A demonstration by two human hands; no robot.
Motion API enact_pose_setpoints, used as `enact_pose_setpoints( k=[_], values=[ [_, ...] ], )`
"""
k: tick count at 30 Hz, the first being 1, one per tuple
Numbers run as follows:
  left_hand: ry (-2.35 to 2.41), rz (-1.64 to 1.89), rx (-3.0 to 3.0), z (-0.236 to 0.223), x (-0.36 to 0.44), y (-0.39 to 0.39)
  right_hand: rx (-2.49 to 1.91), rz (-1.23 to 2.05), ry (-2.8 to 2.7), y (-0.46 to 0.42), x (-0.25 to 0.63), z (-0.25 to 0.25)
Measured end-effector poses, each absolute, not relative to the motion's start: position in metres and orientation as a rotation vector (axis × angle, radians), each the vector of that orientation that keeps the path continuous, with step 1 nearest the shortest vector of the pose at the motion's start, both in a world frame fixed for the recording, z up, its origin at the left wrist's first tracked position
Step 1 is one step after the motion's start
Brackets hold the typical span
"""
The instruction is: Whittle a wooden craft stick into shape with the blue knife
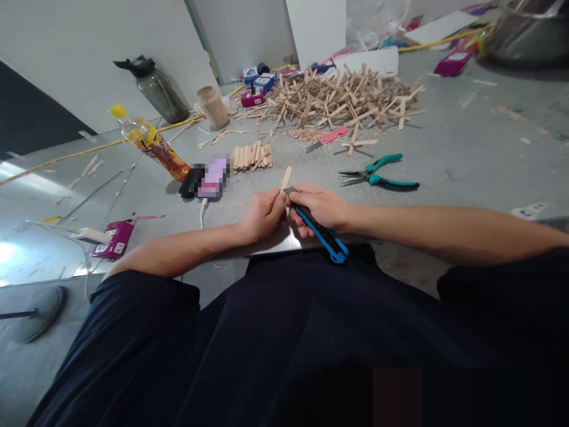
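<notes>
My left hand is closed on a flat wooden craft stick, whose upper end points away from me. Wrapped in my right hand is a blue and black utility knife. Its blade lies against the stick, close to my left fingertips. Both hands meet at the table's near edge. Just beyond them to the left sits a row of stacked craft sticks. Green-handled needle-nose pliers lie to the right with jaws apart. The stick's lower end is hidden by my fingers.
A large heap of joined craft sticks covers the back middle, with a pink-handled knife before it. At left are a phone, a drink bottle, a dark flask and a purple box with a cable.
</notes>
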State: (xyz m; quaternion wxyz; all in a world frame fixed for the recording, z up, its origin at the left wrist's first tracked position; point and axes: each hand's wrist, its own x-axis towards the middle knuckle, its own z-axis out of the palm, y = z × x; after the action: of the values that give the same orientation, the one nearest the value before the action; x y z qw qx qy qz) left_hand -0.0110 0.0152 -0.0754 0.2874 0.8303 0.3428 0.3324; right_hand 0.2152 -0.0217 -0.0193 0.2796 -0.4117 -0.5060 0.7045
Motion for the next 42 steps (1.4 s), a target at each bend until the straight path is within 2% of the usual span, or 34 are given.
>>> enact_pose_setpoints(
  k=[15, 28, 42],
  values=[
    [1.052, 0.589, 2.503, -0.071, -0.009, 0.013, -1.262, 1.921, -1.354, -0.033, 0.222, -0.014],
    [0.9, 0.757, 2.405, -0.074, -0.012, 0.02, -1.182, 1.926, -1.39, -0.023, 0.226, -0.019],
    [0.688, 0.895, 1.982, -0.072, -0.008, 0.01, -1.039, 1.917, -1.485, -0.022, 0.232, -0.012]
  ],
)
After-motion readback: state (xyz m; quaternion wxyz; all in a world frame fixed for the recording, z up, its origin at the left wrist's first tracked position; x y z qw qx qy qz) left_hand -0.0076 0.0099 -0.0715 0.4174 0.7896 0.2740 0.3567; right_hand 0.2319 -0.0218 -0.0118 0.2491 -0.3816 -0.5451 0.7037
